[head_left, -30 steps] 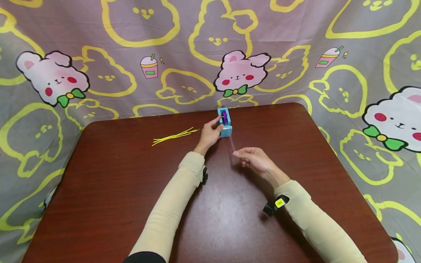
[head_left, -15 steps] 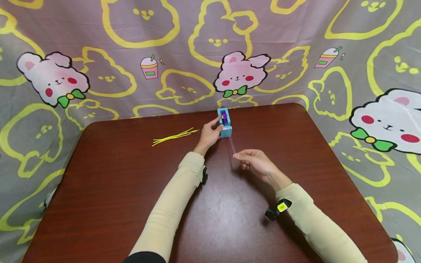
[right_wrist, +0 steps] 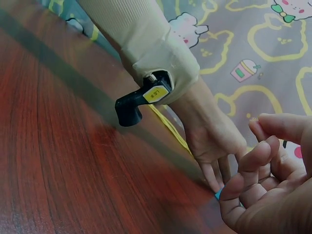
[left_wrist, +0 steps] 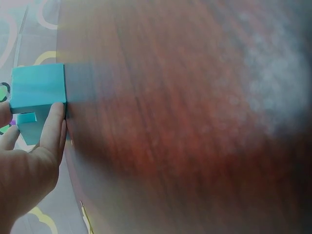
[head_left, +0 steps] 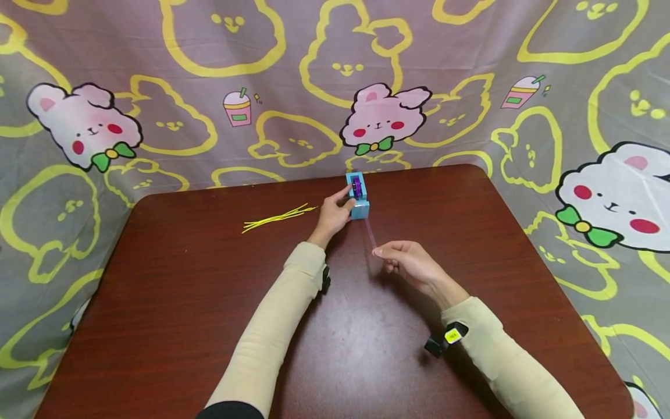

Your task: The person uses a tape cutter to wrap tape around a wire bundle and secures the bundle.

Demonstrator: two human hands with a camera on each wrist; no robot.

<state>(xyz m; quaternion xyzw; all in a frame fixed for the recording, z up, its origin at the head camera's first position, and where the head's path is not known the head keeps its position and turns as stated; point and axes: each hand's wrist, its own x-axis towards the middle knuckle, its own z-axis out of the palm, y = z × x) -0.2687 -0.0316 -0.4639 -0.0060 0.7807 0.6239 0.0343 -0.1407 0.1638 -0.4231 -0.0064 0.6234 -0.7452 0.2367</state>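
A light blue tape dispenser (head_left: 360, 210) with a purple roll (head_left: 358, 187) stands near the table's far edge. Gripping it from its left side is my left hand (head_left: 333, 216), its thumb near the front end and a finger by the roll. The left wrist view shows fingers along the blue side of the dispenser (left_wrist: 38, 85). From the front of it a clear strip of tape (head_left: 371, 234) stretches towards me. My right hand (head_left: 413, 265) pinches the strip's free end between thumb and index finger; in the right wrist view the other fingers (right_wrist: 236, 192) are curled.
Several thin yellow sticks or ties (head_left: 277, 218) lie in a loose bundle left of the dispenser on the brown wooden table (head_left: 209, 302). A patterned cloth (head_left: 293, 52) hangs behind and along both sides of the table.
My right hand has drawn slightly towards me and to the right, so the strip of tape is a little longer. The left hand and dispenser have stayed in place.
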